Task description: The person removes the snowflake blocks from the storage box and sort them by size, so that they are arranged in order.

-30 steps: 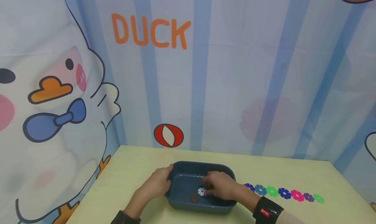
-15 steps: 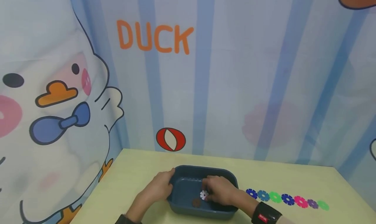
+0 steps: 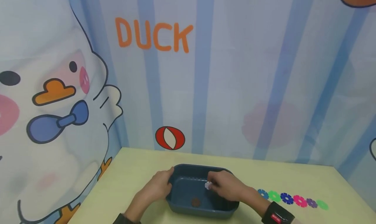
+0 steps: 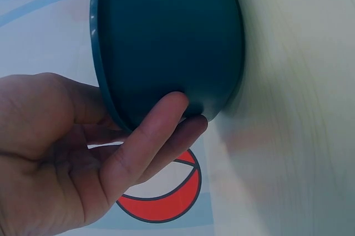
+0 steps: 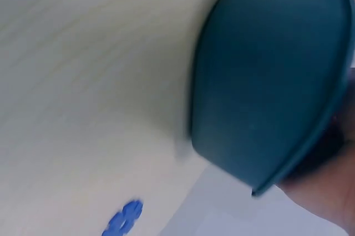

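A dark teal plastic basin [image 3: 202, 213] stands on the table. My left hand [image 3: 155, 186] grips its left end, thumb at the rim and fingers against the outer wall [image 4: 172, 31] in the left wrist view. Inside the basin, my right hand [image 3: 226, 186] pinches a white notched snowflake disc [image 3: 208, 185], raised off the floor. A brown disc [image 3: 195, 202] lies on the basin floor near the front wall. In the right wrist view the basin's outer wall [image 5: 266, 81] hides the fingers, and only part of the hand shows.
Right of the basin, several snowflake discs lie in a row: teal [image 3: 262, 194], green [image 3: 274, 196], dark blue [image 3: 286, 198], pink [image 3: 300, 201], purple [image 3: 311, 203] and light green [image 3: 322, 204]. Behind the pale yellow table [image 3: 141, 158] hangs a duck-print cloth [image 3: 226, 87].
The white disc has come up from the basin floor in my right hand, which has shifted right and slightly up. My right forearm now covers the row's left-end blue disc. The left hand keeps its grip.
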Action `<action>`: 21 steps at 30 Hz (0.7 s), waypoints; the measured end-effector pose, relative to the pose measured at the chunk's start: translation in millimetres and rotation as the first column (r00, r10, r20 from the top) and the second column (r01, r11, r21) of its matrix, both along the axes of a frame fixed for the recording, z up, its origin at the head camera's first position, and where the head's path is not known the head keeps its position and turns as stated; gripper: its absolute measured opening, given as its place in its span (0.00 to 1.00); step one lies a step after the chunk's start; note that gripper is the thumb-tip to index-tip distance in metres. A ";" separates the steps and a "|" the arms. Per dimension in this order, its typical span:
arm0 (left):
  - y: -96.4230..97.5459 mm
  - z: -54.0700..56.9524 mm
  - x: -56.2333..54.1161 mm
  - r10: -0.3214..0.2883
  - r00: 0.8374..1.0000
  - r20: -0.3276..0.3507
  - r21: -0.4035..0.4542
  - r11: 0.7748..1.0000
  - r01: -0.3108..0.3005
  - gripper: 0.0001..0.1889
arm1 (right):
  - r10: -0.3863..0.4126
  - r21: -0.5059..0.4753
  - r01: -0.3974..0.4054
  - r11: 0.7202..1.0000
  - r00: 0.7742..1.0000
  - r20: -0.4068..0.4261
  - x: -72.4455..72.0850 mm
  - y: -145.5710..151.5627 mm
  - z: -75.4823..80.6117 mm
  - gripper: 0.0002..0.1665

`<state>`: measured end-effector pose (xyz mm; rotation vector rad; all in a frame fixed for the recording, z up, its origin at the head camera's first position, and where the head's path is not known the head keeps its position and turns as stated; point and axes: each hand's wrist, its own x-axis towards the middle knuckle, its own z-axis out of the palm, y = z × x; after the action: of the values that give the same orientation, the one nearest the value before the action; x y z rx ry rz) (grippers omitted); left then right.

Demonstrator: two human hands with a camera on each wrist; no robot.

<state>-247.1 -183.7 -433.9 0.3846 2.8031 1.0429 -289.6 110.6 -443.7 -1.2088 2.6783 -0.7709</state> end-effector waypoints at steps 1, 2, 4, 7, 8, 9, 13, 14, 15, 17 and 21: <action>0.2 0.6 0.1 0.002 1.000 -0.003 -0.002 1.000 -0.002 0.33 | -0.012 -0.011 0.012 1.000 1.000 0.004 0.8 4.1 2.3 0.01; 0.6 1.3 0.4 0.005 1.000 -0.005 -0.003 1.000 -0.005 0.33 | -0.020 -0.028 0.020 0.999 1.000 0.011 2.0 8.3 4.9 0.02; 1.2 1.9 0.7 0.008 1.000 -0.013 -0.007 1.000 -0.008 0.33 | -0.033 -0.060 0.035 0.998 0.999 0.026 3.6 17.8 8.0 0.03; 1.7 2.2 1.0 0.019 1.000 -0.007 -0.008 1.000 -0.019 0.33 | -0.043 -0.114 0.048 0.992 0.998 0.050 6.1 32.2 10.2 0.00; 1.7 1.9 1.1 0.022 1.000 -0.006 -0.008 1.000 -0.022 0.33 | -0.045 -0.132 0.054 0.990 0.997 0.068 7.4 36.7 11.2 0.01; 1.6 1.5 1.0 0.024 1.000 -0.003 -0.008 1.000 -0.024 0.33 | -0.054 -0.145 0.065 0.987 0.995 0.080 8.4 41.1 11.4 0.03; 1.8 0.4 1.2 0.031 1.000 0.006 -0.009 0.999 -0.031 0.33 | -0.099 -0.177 0.117 0.977 0.989 0.105 13.4 54.0 13.3 0.07; 1.9 0.4 1.2 0.031 1.000 0.003 -0.012 0.999 -0.031 0.33 | -0.110 -0.184 0.128 0.974 0.988 0.107 14.0 56.8 13.7 0.07; 2.2 0.4 1.2 0.030 1.000 0.001 -0.014 0.999 -0.030 0.33 | -0.119 -0.193 0.138 0.972 0.987 0.104 14.4 59.5 13.8 0.07; 2.8 0.6 1.4 0.028 1.000 -0.003 -0.018 0.999 -0.028 0.32 | -0.132 -0.211 0.151 0.966 0.986 0.105 15.0 64.8 14.1 0.07; 3.1 1.1 2.4 0.027 1.000 -0.003 -0.018 0.999 -0.027 0.32 | -0.150 -0.240 0.174 0.955 0.982 0.117 15.5 73.1 14.0 0.04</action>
<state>-244.7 -180.6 -432.8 0.3479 2.8260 1.0222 -274.1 183.7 -429.6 -0.9727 2.6858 -1.1896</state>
